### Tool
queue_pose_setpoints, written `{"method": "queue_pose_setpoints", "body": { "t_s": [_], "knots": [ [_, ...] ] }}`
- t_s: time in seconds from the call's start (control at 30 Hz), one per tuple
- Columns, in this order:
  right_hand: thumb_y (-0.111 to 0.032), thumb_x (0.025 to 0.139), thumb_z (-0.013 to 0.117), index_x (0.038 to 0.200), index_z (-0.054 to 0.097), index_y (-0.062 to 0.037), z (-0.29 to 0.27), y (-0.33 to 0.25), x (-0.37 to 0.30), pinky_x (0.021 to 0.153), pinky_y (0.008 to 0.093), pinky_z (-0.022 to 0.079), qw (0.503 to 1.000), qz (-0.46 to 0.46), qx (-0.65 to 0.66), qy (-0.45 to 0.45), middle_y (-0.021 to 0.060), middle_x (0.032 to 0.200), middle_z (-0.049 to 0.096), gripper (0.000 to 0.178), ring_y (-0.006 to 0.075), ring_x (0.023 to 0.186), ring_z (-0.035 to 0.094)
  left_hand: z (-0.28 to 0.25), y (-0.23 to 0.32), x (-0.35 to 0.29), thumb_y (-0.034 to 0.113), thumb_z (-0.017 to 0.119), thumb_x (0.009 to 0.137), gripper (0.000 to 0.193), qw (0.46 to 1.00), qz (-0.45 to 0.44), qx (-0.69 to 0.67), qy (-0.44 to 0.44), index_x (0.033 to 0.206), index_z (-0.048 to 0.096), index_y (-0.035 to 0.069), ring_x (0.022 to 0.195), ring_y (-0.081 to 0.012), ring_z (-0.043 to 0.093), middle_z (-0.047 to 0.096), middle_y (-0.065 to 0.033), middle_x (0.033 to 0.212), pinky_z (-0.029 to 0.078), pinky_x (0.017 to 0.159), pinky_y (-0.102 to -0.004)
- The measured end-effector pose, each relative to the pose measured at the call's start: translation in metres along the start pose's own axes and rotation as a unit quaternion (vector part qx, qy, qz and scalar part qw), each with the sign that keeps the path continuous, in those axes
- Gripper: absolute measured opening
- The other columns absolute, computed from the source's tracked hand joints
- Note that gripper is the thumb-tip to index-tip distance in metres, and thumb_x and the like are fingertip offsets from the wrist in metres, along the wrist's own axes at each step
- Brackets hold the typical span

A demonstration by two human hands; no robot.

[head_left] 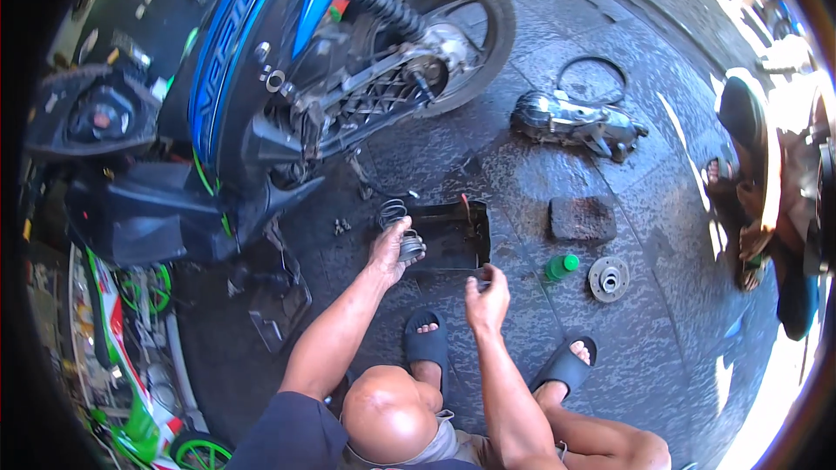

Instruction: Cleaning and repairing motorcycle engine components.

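Observation:
In my left hand (388,254) is a coil spring (393,210), its upper turns standing out above my fingers. Lower down, a round grey metal part (411,248) shows between the fingers of the same hand. A dark rectangular pan (435,269) lies on the floor just beyond and between my hands. My right hand (487,303) is closed at the pan's near right corner, thumb and fingers curled together. What it holds, if anything, is too small to make out. To its right are a green-capped bottle (562,266) and a round metal flange (609,279).
A blue and black motorbike (248,61) stands at the upper left, its rear wheel (501,26) showing. On the floor lie a cast metal cover (575,122), a black belt (622,78) and a dark block (582,219). Another person (788,165) is at the far right.

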State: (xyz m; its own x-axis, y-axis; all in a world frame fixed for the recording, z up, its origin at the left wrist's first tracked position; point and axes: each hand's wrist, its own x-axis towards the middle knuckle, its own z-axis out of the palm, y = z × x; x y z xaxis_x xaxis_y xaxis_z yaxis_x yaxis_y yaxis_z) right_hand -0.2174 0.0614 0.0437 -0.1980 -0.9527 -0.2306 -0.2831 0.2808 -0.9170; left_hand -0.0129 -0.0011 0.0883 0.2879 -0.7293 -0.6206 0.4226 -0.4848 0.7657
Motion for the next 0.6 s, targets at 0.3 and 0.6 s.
{"method": "queue_pose_setpoints", "body": {
  "t_s": [0.3,0.6],
  "knots": [
    [-0.022,0.083,0.074,0.116,0.061,0.0029,0.062,-0.003,0.103,0.077,0.0415,0.054,0.992,0.082,-0.091,-0.030,0.0206,0.093,0.071,0.043,0.0294,0.091,0.071,-0.023,-0.054,0.025,0.072,0.060,0.083,0.062,0.974,-0.019,-0.224,0.024,0.104,0.051,0.014,0.073,-0.0263,0.066,0.062,-0.0098,0.078,0.057,0.068,-0.0413],
    [-0.030,0.087,0.067,0.101,0.068,-0.0014,0.102,0.005,0.120,0.079,0.0466,0.052,0.978,0.011,-0.201,-0.048,0.0243,0.093,0.069,0.032,0.0406,0.087,0.067,-0.021,-0.068,0.078,0.058,0.070,0.083,0.056,0.953,-0.070,-0.289,0.063,0.108,0.047,0.013,0.081,-0.0269,0.068,0.064,-0.0133,0.091,0.058,0.075,-0.0414]
  ]
}}
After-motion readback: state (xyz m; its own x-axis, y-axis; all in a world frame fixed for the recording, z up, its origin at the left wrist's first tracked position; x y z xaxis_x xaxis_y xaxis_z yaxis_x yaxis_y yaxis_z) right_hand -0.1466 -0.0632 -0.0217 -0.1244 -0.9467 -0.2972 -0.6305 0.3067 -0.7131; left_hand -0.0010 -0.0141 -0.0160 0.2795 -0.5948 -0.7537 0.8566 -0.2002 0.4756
